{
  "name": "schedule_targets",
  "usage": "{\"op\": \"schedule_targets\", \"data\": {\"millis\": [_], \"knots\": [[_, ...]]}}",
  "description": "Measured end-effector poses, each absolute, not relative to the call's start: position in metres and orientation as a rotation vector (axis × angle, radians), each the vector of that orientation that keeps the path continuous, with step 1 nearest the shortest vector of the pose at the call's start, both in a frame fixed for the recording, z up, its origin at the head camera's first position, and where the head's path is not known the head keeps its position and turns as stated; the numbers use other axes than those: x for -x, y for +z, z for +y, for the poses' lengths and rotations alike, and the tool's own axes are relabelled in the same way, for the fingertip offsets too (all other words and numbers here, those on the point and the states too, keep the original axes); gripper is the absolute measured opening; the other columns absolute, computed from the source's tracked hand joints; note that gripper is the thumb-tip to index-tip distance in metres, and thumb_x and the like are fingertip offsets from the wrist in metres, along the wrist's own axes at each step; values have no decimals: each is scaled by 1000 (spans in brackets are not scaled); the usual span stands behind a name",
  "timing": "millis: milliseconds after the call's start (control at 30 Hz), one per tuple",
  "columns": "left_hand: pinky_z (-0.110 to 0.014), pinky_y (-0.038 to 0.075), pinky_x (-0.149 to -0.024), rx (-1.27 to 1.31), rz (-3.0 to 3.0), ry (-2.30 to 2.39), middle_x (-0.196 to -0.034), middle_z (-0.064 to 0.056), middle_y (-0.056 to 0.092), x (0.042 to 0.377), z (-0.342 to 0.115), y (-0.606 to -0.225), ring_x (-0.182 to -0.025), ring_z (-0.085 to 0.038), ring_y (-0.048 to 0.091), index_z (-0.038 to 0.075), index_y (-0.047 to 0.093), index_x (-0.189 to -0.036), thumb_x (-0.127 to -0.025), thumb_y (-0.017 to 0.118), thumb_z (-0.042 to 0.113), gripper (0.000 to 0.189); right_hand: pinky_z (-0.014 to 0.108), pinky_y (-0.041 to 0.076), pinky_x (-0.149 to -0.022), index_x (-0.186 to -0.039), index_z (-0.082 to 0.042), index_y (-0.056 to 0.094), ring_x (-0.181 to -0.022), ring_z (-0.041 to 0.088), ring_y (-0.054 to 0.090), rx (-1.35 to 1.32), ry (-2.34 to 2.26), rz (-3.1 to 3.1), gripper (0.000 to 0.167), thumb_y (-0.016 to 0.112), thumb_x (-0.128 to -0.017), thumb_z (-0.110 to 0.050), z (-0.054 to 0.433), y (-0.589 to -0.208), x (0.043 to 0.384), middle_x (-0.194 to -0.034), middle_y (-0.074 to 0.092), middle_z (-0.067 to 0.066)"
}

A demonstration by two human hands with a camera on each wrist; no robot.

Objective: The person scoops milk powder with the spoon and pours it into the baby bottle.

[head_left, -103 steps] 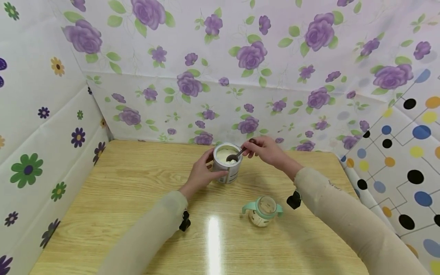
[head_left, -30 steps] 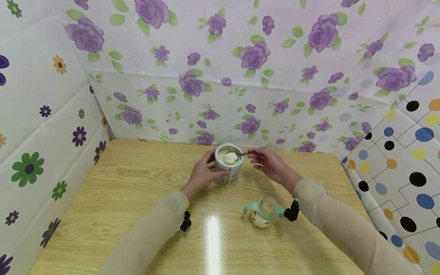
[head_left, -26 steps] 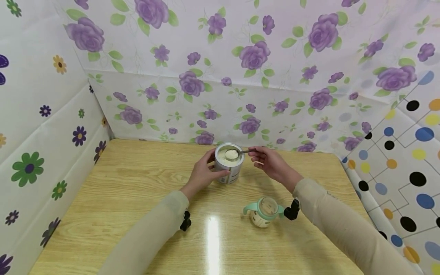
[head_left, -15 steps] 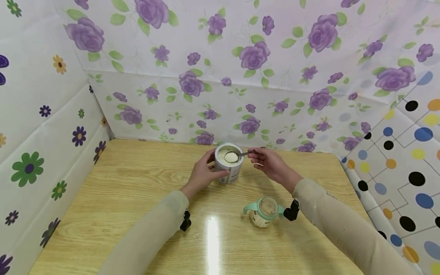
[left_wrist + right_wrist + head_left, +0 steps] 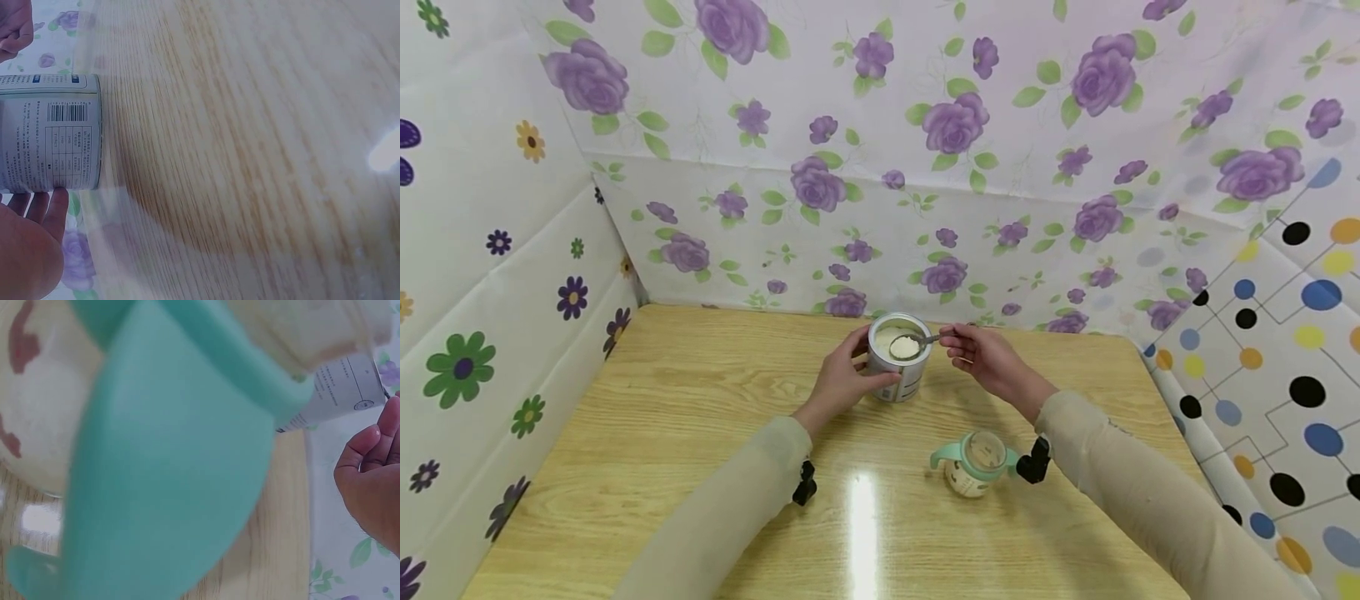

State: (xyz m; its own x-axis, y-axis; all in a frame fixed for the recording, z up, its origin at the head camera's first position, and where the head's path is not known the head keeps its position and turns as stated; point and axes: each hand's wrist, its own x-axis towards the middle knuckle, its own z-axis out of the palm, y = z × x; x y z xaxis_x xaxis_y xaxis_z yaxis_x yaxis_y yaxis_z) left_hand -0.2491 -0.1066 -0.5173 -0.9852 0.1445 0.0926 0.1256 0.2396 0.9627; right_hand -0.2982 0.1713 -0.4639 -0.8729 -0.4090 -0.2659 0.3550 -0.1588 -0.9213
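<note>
Purple-flowered sheet (image 5: 737, 233) hangs behind the wooden worktop (image 5: 722, 375); near the far edge, at 12 o'clock, one open can (image 5: 907, 377) is upright; at its 9 o'clock, the left hand (image 5: 842, 377) has its grip curved around the side; at 3 o'clock, the right hand (image 5: 988, 357) holds a spoon (image 5: 927, 340) in narrow grip, with whitish powder (image 5: 905, 347), at the can's mouth; at 5 o'clock from it stands a two-handled bottle (image 5: 972, 469).

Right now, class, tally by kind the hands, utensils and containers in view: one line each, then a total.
Hands: 2 (left hand, right hand)
Utensils: 1 (spoon)
Containers: 2 (silver can, two-handled bottle)
Total: 5
</note>
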Motion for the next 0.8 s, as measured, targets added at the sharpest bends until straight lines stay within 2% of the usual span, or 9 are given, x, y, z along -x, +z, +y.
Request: {"op": "schedule_targets", "data": {"millis": [167, 800], "knots": [[-44, 52, -115, -261, 2447, 1922, -150, -4, 58, 249, -106, -518, -139, -26, 55, 23, 46, -161, -84, 96, 25, 92, 26, 53, -80, -120, -9, 69, -84, 9, 65, 98, -2072, 1617, 31, 44, -118, -27, 172, -464, 297, -96, 76, -5], [-47, 51, -115, -272, 2440, 1914, -152, -5, 56, 248, -107, -515, -142, -27, 53, 26, 44, -162, -83, 97, 26, 96, 28, 52, -80, -114, -10, 73, -84, 11, 65, 71, -2121, 1559, 36, 41, -119, -27, 176, -451, 295, -96, 76, -4]]}}
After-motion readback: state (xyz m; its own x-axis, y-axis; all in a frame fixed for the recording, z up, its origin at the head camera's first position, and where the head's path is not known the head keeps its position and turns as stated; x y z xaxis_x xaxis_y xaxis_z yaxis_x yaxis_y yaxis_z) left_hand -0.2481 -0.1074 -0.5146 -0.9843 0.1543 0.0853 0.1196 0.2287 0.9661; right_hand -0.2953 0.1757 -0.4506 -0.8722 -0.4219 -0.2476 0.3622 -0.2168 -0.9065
